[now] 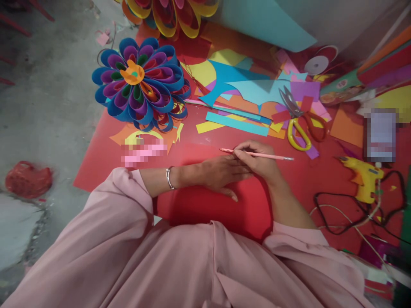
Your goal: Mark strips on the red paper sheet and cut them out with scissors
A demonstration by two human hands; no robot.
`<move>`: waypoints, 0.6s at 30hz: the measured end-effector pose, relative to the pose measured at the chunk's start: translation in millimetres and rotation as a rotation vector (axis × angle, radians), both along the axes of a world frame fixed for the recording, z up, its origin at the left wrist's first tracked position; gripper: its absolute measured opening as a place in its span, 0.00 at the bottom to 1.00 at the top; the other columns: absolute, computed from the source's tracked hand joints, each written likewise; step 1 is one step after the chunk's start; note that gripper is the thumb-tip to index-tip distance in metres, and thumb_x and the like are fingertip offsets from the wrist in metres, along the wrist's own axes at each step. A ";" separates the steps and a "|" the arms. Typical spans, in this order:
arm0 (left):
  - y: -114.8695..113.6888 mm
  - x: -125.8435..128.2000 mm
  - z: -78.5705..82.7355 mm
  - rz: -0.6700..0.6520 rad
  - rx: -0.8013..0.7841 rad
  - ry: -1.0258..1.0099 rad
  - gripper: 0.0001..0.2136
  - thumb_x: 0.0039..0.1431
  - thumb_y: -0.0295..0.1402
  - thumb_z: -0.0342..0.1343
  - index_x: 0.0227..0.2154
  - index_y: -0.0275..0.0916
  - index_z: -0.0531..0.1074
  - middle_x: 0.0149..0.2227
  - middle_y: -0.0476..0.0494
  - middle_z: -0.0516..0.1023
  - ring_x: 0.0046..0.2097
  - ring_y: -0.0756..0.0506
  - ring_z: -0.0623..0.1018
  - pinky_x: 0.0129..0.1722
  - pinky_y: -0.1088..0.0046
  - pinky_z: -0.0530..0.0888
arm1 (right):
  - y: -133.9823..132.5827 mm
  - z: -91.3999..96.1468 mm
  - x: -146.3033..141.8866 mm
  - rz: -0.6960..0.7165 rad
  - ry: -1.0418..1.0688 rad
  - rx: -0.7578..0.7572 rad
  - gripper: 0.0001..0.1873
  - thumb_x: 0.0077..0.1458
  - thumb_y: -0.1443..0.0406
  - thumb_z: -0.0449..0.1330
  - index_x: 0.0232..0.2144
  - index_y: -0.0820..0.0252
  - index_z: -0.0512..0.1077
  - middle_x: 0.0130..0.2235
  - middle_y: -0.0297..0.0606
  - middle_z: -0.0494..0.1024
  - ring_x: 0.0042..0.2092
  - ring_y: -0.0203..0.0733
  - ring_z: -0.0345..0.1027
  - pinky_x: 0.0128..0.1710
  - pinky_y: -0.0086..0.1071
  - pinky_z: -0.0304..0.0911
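Note:
My right hand [258, 160] is closed around a pink pencil [269, 156], whose tip points left and whose metal end points right. Flat on a red sheet of paper [221, 209] lies my left hand [221, 173], fingers stretched out to the right and thumb apart. The fingertips of the left hand are partly hidden under the right hand. Beyond the hands, a turquoise paper strip [236, 123] rests on the red table. To the right of the pencil is a pair of scissors [297, 115] with one yellow and one red handle, blades apart.
A blue and purple paper flower [139, 83] stands at the back left, with another paper flower [170, 15] behind it. Paper scraps [266, 87] cover the back. On the right are a yellow glue gun [366, 177] with its cable, a phone [381, 134] and a ribbon spool [316, 65].

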State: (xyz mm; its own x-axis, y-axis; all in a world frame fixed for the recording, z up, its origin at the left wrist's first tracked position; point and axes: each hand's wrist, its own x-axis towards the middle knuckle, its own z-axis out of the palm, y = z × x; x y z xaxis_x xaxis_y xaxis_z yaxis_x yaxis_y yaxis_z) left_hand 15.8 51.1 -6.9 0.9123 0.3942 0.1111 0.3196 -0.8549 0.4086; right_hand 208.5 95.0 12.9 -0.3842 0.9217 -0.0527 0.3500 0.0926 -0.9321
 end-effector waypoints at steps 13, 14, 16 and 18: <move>-1.2 0.2 -4.1 0.006 0.019 -0.003 0.39 0.73 0.58 0.51 0.72 0.30 0.66 0.71 0.29 0.70 0.75 0.32 0.66 0.78 0.52 0.55 | -0.2 -0.4 -1.2 -0.005 -0.028 0.015 0.07 0.56 0.59 0.67 0.30 0.54 0.82 0.31 0.35 0.84 0.32 0.41 0.76 0.32 0.33 0.66; -1.2 0.1 -3.9 0.005 0.017 0.004 0.39 0.73 0.58 0.51 0.72 0.29 0.66 0.72 0.29 0.69 0.75 0.32 0.66 0.78 0.51 0.55 | -0.2 -0.3 -1.2 -0.008 -0.030 0.014 0.07 0.56 0.59 0.67 0.30 0.54 0.82 0.31 0.35 0.84 0.32 0.41 0.76 0.32 0.33 0.67; -1.0 0.0 -2.9 0.001 0.010 0.012 0.39 0.73 0.58 0.51 0.72 0.29 0.66 0.72 0.29 0.69 0.75 0.32 0.65 0.78 0.51 0.55 | -0.1 0.0 -1.2 -0.007 -0.031 0.010 0.07 0.56 0.59 0.67 0.30 0.54 0.82 0.31 0.35 0.84 0.33 0.41 0.76 0.32 0.33 0.67; -0.7 0.0 -1.7 0.000 0.002 0.006 0.39 0.73 0.58 0.52 0.72 0.29 0.65 0.72 0.28 0.69 0.75 0.32 0.65 0.78 0.51 0.55 | 0.0 0.3 -1.0 0.000 -0.032 0.005 0.07 0.56 0.59 0.67 0.30 0.54 0.82 0.31 0.35 0.84 0.32 0.41 0.76 0.32 0.33 0.66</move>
State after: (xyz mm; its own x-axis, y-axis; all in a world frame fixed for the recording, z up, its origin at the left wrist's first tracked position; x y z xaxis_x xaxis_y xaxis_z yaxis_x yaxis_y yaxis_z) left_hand 15.8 50.4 -8.7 0.9132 0.3936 0.1059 0.3219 -0.8557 0.4051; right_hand 207.5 95.1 13.1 -0.3826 0.9220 -0.0602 0.3793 0.0973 -0.9201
